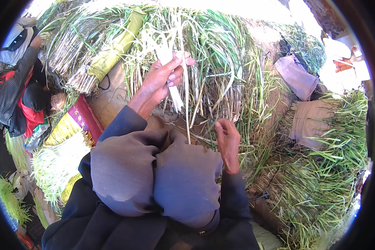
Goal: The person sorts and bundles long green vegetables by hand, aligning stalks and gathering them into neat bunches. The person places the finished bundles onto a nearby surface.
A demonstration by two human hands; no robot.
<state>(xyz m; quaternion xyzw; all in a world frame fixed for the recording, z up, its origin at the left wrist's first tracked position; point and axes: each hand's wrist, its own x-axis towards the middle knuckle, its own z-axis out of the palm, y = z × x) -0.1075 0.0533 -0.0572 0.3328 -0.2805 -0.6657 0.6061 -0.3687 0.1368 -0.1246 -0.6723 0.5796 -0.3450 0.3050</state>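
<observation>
My left hand (pixel 167 75) is raised in front of my knees and grips a small bunch of pale, peeled plant stalks (pixel 175 98). One long whitish stalk (pixel 187 93) hangs down from its fingertips towards my right knee. My right hand (pixel 227 137) is lower and to the right, beside that knee, its fingers curled. Whether it pinches a thin leaf or scrap is too small to tell. Behind both hands lies a large heap of long green-leaved stalks (pixel 218 47).
A yellow-green wrapped roll (pixel 115 47) lies across the heap. At left, peeled stalks (pixel 57 165) rest on a yellow and purple printed sack (pixel 87 115); another person (pixel 15 87) sits beyond. More leafy stalks (pixel 318 187) and brown cloths (pixel 312 123) are on the right.
</observation>
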